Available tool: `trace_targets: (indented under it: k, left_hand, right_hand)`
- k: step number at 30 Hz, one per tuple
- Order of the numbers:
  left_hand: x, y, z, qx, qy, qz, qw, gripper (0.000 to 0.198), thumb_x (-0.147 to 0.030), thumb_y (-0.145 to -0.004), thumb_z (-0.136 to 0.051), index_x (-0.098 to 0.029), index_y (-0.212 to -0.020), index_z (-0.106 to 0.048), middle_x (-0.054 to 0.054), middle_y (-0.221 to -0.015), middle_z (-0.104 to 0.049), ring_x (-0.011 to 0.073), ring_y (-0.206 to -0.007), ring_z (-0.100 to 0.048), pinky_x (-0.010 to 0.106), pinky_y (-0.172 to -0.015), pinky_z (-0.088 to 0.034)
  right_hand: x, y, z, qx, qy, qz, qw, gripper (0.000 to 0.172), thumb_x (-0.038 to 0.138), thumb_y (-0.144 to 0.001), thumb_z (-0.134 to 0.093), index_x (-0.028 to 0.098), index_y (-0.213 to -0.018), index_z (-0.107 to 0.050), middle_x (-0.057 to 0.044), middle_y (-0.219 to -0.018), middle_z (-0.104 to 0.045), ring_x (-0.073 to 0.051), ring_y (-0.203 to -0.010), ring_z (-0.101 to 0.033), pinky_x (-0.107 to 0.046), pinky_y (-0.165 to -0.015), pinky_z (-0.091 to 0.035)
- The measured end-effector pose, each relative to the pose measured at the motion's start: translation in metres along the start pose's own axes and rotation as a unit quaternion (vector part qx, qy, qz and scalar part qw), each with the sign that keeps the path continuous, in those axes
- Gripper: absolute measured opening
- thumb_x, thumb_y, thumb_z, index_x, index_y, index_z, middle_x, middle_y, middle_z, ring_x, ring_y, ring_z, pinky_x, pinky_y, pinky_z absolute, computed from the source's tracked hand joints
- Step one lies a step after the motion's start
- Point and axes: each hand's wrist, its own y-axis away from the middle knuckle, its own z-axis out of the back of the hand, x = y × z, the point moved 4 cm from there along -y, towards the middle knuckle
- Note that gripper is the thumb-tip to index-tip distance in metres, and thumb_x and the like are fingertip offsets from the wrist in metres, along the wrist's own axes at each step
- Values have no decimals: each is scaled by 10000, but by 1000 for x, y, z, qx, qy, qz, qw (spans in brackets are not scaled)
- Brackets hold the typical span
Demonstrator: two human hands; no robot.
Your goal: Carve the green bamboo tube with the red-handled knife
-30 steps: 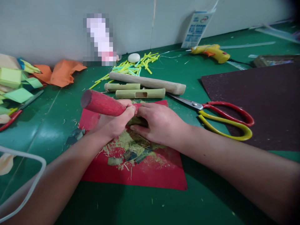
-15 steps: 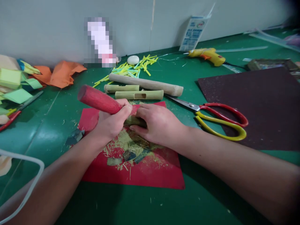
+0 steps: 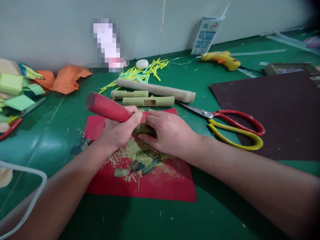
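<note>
My left hand (image 3: 119, 129) is closed in a fist around a red handle (image 3: 106, 107). The handle slants up and to the left out of my grip, with its blunt round end in the air. Whatever is on its working end is hidden between my hands, so I cannot tell what it is.

My right hand (image 3: 171, 134) clasps a short bamboo piece (image 3: 143, 129), fingers curled over the top and thumb along the near side. It holds the piece flat on a red sheet (image 3: 162, 186). Only a small stretch of the piece shows, right where my two hands meet.

Pale shavings (image 3: 133, 151) and a few dark scraps lie on the sheet, just in front of my hands.

Just behind the sheet lie a slotted tube (image 3: 148, 101), a plain tube (image 3: 130, 94) and a longer stick (image 3: 156, 90), close together. Past them are scattered yellow straw bits (image 3: 146, 70).

To my right, scissors (image 3: 235, 128) rest partly on a dark sheet (image 3: 280, 110). A glue gun (image 3: 221, 58) lies far back near the wall.

On the left there is orange paper (image 3: 65, 78) and a heap of green paper (image 3: 15, 90). Everything sits on a green table (image 3: 205, 216).
</note>
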Motion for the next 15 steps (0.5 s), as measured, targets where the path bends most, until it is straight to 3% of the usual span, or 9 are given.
trace_targets:
  k: [7, 13, 15]
  left_hand:
    - [-8, 0, 0, 24, -39, -34, 998, 302, -293, -851, -500, -204, -568, -445, -19, -555, -435, 131, -559, -388, 270, -550, -360]
    - [0, 5, -1, 10, 35, 3, 999, 309, -297, -799, -550, -199, -530, -433, -19, -557, -418, 127, -564, -395, 281, -554, -359]
    - [3, 6, 1, -28, 64, 28, 997, 331, -291, -795, -544, -203, -518, -385, -23, -540, -368, 124, -551, -362, 285, -546, -342]
  right_hand:
    - [1, 0, 1, 21, -10, -6, 1000, 246, 326, -908, -611, 119, -1016, -688, -112, -1059, -707, -235, -953, -638, -330, -792, -442]
    - [0, -1, 2, 29, 4, -16, 999, 227, 345, -914, -604, 130, -921, -676, -95, -947, -685, -211, -855, -605, -324, -723, -407]
    - [0, -1, 1, 24, 9, -13, 1000, 231, 355, -913, -603, 134, -887, -669, -87, -905, -672, -207, -836, -591, -325, -708, -393]
